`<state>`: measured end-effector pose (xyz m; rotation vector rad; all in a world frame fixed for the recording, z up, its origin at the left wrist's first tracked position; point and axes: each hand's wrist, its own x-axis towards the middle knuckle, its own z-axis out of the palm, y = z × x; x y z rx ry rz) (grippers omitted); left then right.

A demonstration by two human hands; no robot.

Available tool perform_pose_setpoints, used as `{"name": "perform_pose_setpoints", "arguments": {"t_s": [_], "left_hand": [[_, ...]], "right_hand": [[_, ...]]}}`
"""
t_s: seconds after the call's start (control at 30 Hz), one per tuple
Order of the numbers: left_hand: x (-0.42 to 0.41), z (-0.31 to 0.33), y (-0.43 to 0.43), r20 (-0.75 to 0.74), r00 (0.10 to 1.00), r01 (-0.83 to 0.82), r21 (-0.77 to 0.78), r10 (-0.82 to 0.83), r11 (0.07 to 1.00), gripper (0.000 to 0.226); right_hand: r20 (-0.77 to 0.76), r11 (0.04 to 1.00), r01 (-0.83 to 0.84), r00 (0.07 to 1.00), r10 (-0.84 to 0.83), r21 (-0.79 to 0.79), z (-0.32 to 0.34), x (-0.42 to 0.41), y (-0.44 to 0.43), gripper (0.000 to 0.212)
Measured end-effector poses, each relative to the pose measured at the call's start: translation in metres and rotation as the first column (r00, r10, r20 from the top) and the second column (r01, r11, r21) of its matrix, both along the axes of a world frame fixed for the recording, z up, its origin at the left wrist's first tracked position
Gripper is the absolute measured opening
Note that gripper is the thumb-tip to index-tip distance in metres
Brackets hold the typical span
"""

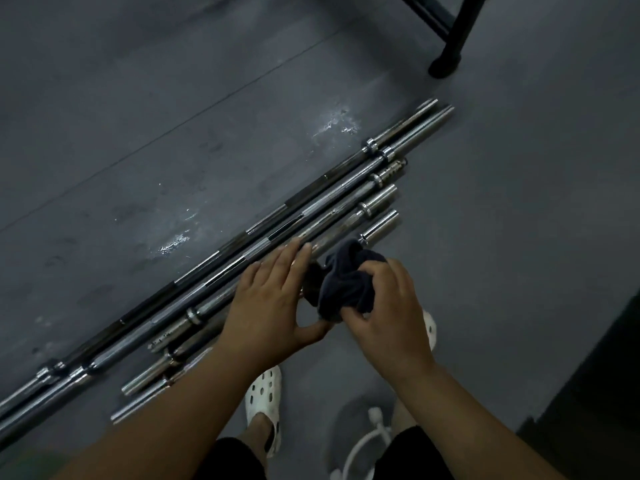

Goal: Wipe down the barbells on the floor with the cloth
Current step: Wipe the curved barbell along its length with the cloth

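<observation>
Mid-wipe, it seems: right hand [384, 306] grips bunched dark navy cloth [346, 284], left hand [273, 294] straight-fingered over chrome steel barbells [375, 179]; next, draw cloth along the nearest one

Grey scuffed floor [173, 98]; black frame leg [454, 39] (dim light).

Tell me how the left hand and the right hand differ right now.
The left hand has straight fingers, while the right hand has curled fingers. The left hand is spread over the barbells and grips nothing, while the right hand grips the bunched dark cloth. Both are bare and close together over the shorter bars.
</observation>
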<state>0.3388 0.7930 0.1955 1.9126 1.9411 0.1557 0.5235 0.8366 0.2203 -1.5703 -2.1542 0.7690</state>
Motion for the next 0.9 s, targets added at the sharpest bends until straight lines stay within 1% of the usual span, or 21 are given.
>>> {"name": "perform_pose_setpoints", "arguments": {"t_s": [0.07,0.2,0.3,0.37,0.5,0.63,0.7,0.77,0.87,0.9], "left_hand": [[0.013,-0.012,0.007,-0.024,0.997,-0.071,-0.007,0.071,0.997,0.105],[0.05,-0.05,0.019,-0.073,0.978,-0.197,-0.025,0.195,0.98,0.107],[0.084,-0.091,0.026,-0.06,0.965,-0.259,-0.057,0.256,0.964,0.108],[0.103,-0.126,0.033,-0.038,0.958,-0.285,-0.071,0.283,0.956,0.109],[0.126,-0.203,0.041,0.005,0.958,-0.286,-0.093,0.288,0.954,0.109],[0.127,-0.301,0.037,-0.022,0.962,-0.275,-0.095,0.274,0.957,0.11],[0.121,-0.355,0.037,-0.054,0.96,-0.279,-0.091,0.275,0.956,0.111],[0.112,-0.409,0.039,-0.074,0.959,-0.281,-0.11,0.274,0.953,0.112],[0.1,-0.483,0.04,-0.11,0.961,-0.265,-0.127,0.252,0.956,0.115],[0.097,-0.505,0.041,-0.127,0.963,-0.255,-0.128,0.24,0.958,0.114]], "right_hand": [[-0.019,0.999,-0.028,0.999,0.027,-0.035,-0.018,0.016,0.014,0.056],[-0.06,0.988,-0.104,0.993,0.098,-0.11,-0.063,0.056,0.05,0.053],[-0.068,0.97,-0.192,0.981,0.184,-0.148,-0.096,0.083,0.072,0.051],[-0.057,0.961,-0.243,0.97,0.237,-0.134,-0.123,0.098,0.085,0.051],[-0.005,0.958,-0.269,0.963,0.27,-0.103,-0.19,0.12,0.103,0.054],[0.1,0.93,-0.358,0.926,0.365,-0.081,-0.28,0.126,0.12,0.056],[0.165,0.895,-0.44,0.88,0.445,-0.067,-0.333,0.126,0.132,0.055],[0.244,0.835,-0.546,0.803,0.544,-0.066,-0.389,0.123,0.144,0.056],[0.427,0.712,-0.688,0.606,0.671,-0.142,-0.47,0.118,0.16,0.059],[0.477,0.697,-0.697,0.561,0.677,-0.169,-0.495,0.116,0.164,0.061]]}}
